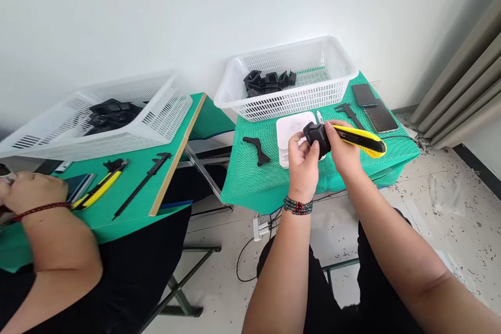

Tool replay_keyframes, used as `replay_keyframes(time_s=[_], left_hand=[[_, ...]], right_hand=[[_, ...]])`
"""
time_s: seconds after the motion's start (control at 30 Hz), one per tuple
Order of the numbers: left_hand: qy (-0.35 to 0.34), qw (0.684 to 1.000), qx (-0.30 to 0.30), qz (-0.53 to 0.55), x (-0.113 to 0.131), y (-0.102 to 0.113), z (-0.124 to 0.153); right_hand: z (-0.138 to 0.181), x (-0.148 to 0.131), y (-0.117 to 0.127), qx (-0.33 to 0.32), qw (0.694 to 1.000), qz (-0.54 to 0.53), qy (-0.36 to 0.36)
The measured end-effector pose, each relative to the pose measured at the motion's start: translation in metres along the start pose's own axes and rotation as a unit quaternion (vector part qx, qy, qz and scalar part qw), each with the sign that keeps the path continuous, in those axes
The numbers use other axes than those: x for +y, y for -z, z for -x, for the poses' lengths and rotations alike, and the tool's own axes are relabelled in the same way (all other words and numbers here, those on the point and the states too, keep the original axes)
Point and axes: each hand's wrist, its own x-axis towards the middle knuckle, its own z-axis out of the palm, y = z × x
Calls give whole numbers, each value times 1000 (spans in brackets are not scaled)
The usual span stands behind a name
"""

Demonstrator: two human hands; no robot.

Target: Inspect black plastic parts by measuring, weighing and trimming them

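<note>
Between the fingers of my left hand (304,164) is a black molded plastic part (318,137), boxy with a hollow side, held up over the table's front. My right hand (343,148) grips a yellow and black utility knife (360,141), its handle pointing right and its front end by the part. The blade is hidden behind my fingers. Partly covered by my hands, a white kitchen scale (287,128) lies on the table. A curved black plastic piece (258,150) rests on the green cloth (246,177) left of the scale.
Behind stands a white basket (293,102) with several black parts. To the right lie black calipers (349,114), a marker (320,117) and a phone (380,116). A co-worker's arm (55,219) is at the left table, which bears another basket (164,115), calipers and a yellow knife.
</note>
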Motion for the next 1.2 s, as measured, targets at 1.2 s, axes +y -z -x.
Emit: replay_keyframes(time_s=[1.2], left_hand=[[-65,992,-22,-105,9,8,-7]], right_hand=[[-11,-11,1,-59,992,-108,1]])
